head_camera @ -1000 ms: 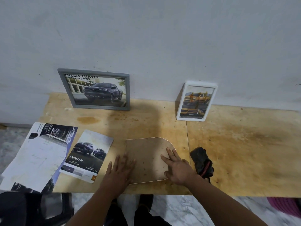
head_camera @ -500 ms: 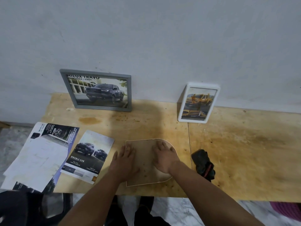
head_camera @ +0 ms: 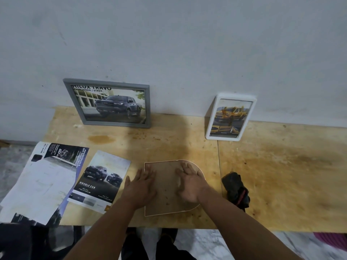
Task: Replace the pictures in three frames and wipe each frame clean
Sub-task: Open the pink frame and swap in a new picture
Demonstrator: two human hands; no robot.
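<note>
A third frame [head_camera: 169,192] lies face down near the table's front edge, showing its brown backing with rounded right corners. My left hand [head_camera: 139,186] rests flat on its left edge, fingers straight. My right hand [head_camera: 189,184] lies on the backing's right half, fingers extended forward. A grey frame [head_camera: 110,103] with a dark truck picture leans on the wall at the back left. A white frame [head_camera: 230,117] with a yellow truck picture leans on the wall at the back right. A black cloth [head_camera: 235,188] with a red stripe lies just right of my right hand.
A truck picture sheet [head_camera: 101,180] lies left of the face-down frame. A larger brochure [head_camera: 43,181] overhangs the wooden table's [head_camera: 281,175] left edge. A dark object [head_camera: 20,241] sits below at the lower left, and something pink [head_camera: 332,241] shows at the lower right.
My right hand has slid from the frame's right edge onto its backing. My left hand has shifted slightly up along the left edge. The frame stays flat.
</note>
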